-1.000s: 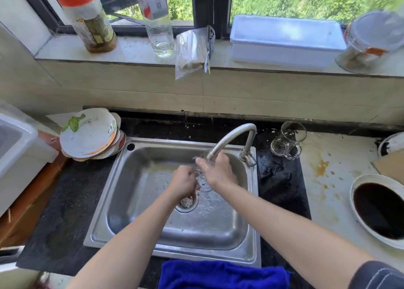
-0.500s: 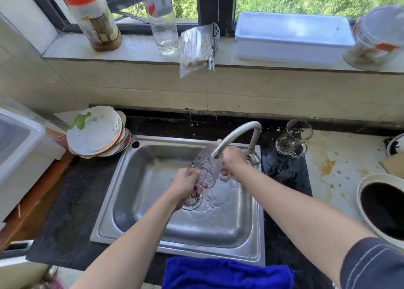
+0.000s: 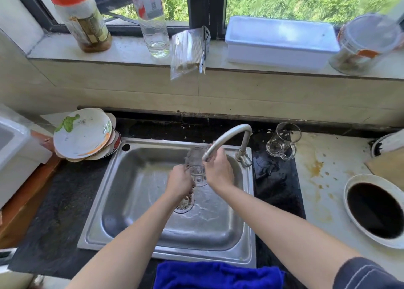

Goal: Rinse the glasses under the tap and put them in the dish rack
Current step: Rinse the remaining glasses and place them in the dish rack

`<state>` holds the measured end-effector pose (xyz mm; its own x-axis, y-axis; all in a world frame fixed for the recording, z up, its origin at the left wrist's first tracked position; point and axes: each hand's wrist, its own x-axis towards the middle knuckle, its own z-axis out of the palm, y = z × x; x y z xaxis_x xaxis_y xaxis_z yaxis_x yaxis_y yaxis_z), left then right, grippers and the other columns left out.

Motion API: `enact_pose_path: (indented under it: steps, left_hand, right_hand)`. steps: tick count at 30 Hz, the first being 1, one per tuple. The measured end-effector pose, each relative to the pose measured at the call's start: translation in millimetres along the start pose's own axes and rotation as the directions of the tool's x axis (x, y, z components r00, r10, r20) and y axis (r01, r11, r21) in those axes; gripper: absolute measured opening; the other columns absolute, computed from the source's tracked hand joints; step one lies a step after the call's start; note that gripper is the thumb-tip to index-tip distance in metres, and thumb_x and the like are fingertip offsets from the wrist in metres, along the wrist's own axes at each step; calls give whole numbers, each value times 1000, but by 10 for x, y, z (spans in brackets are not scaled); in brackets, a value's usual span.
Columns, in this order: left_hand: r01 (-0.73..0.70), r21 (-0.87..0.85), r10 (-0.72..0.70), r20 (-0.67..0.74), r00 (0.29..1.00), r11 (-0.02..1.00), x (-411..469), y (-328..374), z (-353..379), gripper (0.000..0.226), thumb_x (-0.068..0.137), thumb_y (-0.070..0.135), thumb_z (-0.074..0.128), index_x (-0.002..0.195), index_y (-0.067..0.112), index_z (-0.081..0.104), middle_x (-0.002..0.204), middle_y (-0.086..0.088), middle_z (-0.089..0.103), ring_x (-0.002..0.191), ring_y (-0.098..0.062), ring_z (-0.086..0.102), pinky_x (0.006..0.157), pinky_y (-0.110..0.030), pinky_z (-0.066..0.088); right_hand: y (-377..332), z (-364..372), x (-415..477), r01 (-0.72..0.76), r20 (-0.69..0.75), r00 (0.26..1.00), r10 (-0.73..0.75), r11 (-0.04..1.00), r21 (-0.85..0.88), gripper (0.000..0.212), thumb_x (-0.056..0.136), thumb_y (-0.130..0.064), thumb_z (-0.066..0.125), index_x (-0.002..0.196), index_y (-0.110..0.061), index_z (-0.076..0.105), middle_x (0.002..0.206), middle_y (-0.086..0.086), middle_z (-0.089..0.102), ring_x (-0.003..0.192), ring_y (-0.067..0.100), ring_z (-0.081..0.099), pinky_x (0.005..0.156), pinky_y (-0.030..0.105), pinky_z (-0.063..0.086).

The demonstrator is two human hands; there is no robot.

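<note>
A clear glass (image 3: 196, 164) is held upright over the steel sink (image 3: 122, 192), just left of the tap's spout (image 3: 220, 141). My left hand (image 3: 180, 182) grips its lower part. My right hand (image 3: 218, 169) wraps its right side, below the spout's mouth. Water lies on the sink floor around the drain (image 3: 184, 203). A second glass mug (image 3: 282, 141) with a handle stands on the dark counter right of the tap. The white rack (image 3: 15, 155) sits at the far left, partly cut off.
Dirty plates (image 3: 84, 133) are stacked left of the sink. A dish of dark liquid (image 3: 375, 210) sits at the right on the stained counter. A blue cloth (image 3: 218, 275) lies at the front edge. Bottles, a jar and a white box line the windowsill.
The glass went from low between both hands to tilted beside the spout, and now stands upright under it. My right hand came back from the tap's base onto the glass.
</note>
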<state>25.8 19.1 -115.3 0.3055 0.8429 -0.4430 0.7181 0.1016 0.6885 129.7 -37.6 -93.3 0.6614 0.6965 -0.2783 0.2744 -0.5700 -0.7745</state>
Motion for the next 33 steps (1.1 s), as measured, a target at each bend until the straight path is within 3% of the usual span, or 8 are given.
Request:
enact_pose_path:
  steps: [4,7,10,16,20,25,30,33]
  left_hand:
    - [48,-3,-48,-14,999,999,67,-150,25,45,96,25,40,64,-2,56,64,-23,64,59,-38,64,54,-45,55]
    - [110,-119,-105,52,993,987,-41,-117,3,41,97,11,37,60,2,51,47,-14,56,32,-18,49,36,-20,37]
    - [213,-325,-156,195,968,921,-163,-69,16,24,97,2,36,77,1,50,50,-12,50,24,-10,39,32,-14,26]
    - [348,-521,-175,352,919,779,-210,-232,2,20,99,5,39,86,1,54,48,-6,51,27,-7,31,35,-11,17]
    - [243,-464,-137,251,958,852,-252,-281,-40,28,99,9,43,74,3,54,50,-8,51,29,-8,33,34,-14,22]
    - [-82,-138,92,68,993,987,-266,-404,-156,40,97,3,41,60,15,44,42,8,45,38,-9,38,40,-19,30]
    - [-305,106,309,-17,951,946,-283,-445,-96,24,88,1,41,92,8,64,63,-4,56,61,-25,52,57,-33,42]
    - [-305,143,316,-57,947,941,-251,-452,-121,28,91,1,45,112,5,64,85,-13,68,76,-27,63,70,-37,50]
  right_hand:
    - [62,-9,124,-141,29,990,139,985,103,34,91,-26,59,125,-22,54,110,0,68,96,21,62,82,38,52]
    - [74,23,8,-96,89,993,76,965,246,30,85,-26,71,113,-20,61,82,-2,63,74,13,57,71,36,51]
    - [75,-28,56,20,67,997,-45,941,338,12,83,-27,75,86,-27,64,70,2,62,65,10,52,70,40,51]
    - [60,-39,10,69,199,967,-159,917,393,27,81,-28,77,105,-34,66,73,-9,62,71,8,58,78,35,56]
    - [-29,-138,63,-263,390,921,8,751,606,46,80,0,75,121,-14,61,81,-2,66,72,7,64,62,16,50]
    - [18,-193,124,-581,585,780,222,606,544,12,90,-5,60,92,-16,64,69,0,57,50,8,47,48,21,41]
    - [24,-255,270,-476,445,820,360,860,182,27,91,-31,62,99,-5,67,70,4,58,55,14,48,49,25,43]
    - [-23,-289,220,-438,450,831,328,884,165,28,97,-31,53,97,-5,64,67,3,54,52,13,44,46,25,40]
